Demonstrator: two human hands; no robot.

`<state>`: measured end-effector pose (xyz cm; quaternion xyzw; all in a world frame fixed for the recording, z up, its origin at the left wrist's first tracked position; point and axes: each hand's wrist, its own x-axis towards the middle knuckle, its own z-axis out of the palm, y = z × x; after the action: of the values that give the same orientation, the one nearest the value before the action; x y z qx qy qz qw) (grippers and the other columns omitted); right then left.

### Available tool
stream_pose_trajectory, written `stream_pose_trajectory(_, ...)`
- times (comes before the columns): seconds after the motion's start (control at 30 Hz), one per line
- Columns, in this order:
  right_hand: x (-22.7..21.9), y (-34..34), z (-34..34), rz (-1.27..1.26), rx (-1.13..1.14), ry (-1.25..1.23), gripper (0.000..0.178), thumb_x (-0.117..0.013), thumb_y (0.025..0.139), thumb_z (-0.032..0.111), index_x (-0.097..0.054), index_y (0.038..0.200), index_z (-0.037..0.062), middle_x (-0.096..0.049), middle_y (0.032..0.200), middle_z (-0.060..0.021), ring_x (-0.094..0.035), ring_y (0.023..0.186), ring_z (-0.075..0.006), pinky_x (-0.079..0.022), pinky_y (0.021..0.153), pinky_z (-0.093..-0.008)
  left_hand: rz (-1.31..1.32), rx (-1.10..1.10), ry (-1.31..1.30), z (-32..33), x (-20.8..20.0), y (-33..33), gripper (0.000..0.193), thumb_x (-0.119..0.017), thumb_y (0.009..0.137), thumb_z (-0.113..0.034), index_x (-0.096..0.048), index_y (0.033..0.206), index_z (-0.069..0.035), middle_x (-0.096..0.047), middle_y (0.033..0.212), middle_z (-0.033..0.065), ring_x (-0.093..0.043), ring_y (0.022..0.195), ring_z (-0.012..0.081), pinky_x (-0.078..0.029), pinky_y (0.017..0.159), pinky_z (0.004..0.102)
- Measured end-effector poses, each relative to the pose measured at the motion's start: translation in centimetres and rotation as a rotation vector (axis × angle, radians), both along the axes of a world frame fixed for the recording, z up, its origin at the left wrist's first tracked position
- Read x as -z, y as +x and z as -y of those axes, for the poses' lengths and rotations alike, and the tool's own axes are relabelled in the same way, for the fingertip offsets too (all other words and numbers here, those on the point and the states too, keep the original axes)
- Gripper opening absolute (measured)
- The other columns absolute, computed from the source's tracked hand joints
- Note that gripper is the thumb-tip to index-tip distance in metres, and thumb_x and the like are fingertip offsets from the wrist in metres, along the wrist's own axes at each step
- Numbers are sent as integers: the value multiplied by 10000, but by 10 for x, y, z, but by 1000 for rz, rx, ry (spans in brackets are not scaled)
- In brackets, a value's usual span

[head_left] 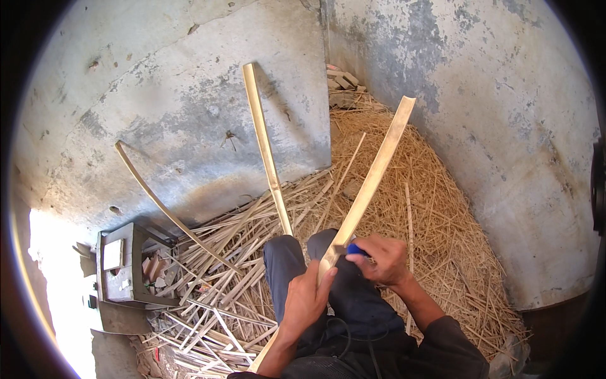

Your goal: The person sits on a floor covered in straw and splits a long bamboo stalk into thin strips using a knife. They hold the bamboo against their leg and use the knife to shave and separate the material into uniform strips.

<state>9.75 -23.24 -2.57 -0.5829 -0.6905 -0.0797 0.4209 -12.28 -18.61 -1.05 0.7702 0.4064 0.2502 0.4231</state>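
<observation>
Gripping observed in both bare hands. Left hand [304, 300]: fingers and thumb wrapped around a long, pale yellow, trough-shaped bamboo-like strip [375, 170], close by the knees. Right hand [385, 260]: clenched on a small blue-handled scraping tool [356, 249], its short metal part at the strip's face, just beyond the left hand — whether the edge touches cannot be told.

Position of strip: slanting from the lower edge, beneath the left forearm, past the knees and up to the right; far end raised over the litter.

Container: one, at left — a dark grey, box-like open-sided frame [118, 287], apparently wood, with a small off-white rectangular panel [113, 254] on its face. Contents, seen through the open side: reddish-brown and whitish broken fragments [153, 270], jumbled; material uncertain. Depth of fill hidden.

Surroundings: a second pale, channelled strip [262, 132] leans against the flaking grey-white wall [158, 95]; a thin, curved, brownish strip [165, 206] leans farther left. Loose, pale, narrow slats [208, 322] lie crisscrossed beside the box-like frame. To the right, a broad heap of fine, straw-coloured shavings [442, 259]; grey-brown blocks [343, 81] stacked at its far end, in the gap between walls.
</observation>
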Motion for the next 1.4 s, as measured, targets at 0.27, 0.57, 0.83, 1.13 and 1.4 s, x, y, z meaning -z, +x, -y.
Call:
stream_pose_trajectory(0.27, 1, 106, -12, -348, 416, 85, 372, -694, 1068, 340, -761, 1090, -25, -708, 776, -109, -655, 667, -200, -493, 604, -350, -76, 1, -104, 27, 22, -37, 351, -658, 1095, -302, -561, 973, 13, -657, 752, 293, -662, 751, 536, -490, 635, 566)
stream_pose_trajectory(0.57, 18, 8, 3, -149, -44, -52, 336, -794, 981, 372, -771, 1054, 45, -753, 859, -97, -739, 675, -271, -575, 581, -365, -21, -46, 66, 3, 6, -14, 353, -687, 1078, -293, -568, 955, 16, -661, 744, 269, -666, 729, 512, -484, 618, 554)
stream_pose_trajectory(0.83, 23, -12, 0, -156, -92, -10, 340, -796, 974, 391, -770, 1058, 63, -726, 823, -70, -722, 644, -262, -556, 548, -363, 1, -33, 124, 3, 8, -2, 353, -690, 1074, -321, -576, 1005, 6, -684, 759, 264, -683, 726, 500, -501, 633, 560)
stream_pose_trajectory(1.13, 15, -11, 0, -100, -56, -22, 323, -801, 972, 389, -776, 1041, 75, -721, 803, -70, -708, 621, -258, -543, 537, -369, 26, -42, 43, 2, 9, -4, 353, -679, 1082, -318, -576, 1005, 10, -665, 729, 272, -676, 721, 507, -494, 623, 554)
stream_pose_trajectory(1.4, 10, 7, -6, -149, 27, 12, 303, -826, 951, 376, -793, 1007, 80, -756, 828, -82, -717, 627, -261, -551, 549, -370, -6, -48, 5, 6, 11, -9, 342, -665, 1091, -296, -586, 991, 22, -650, 720, 284, -668, 710, 513, -485, 616, 552)
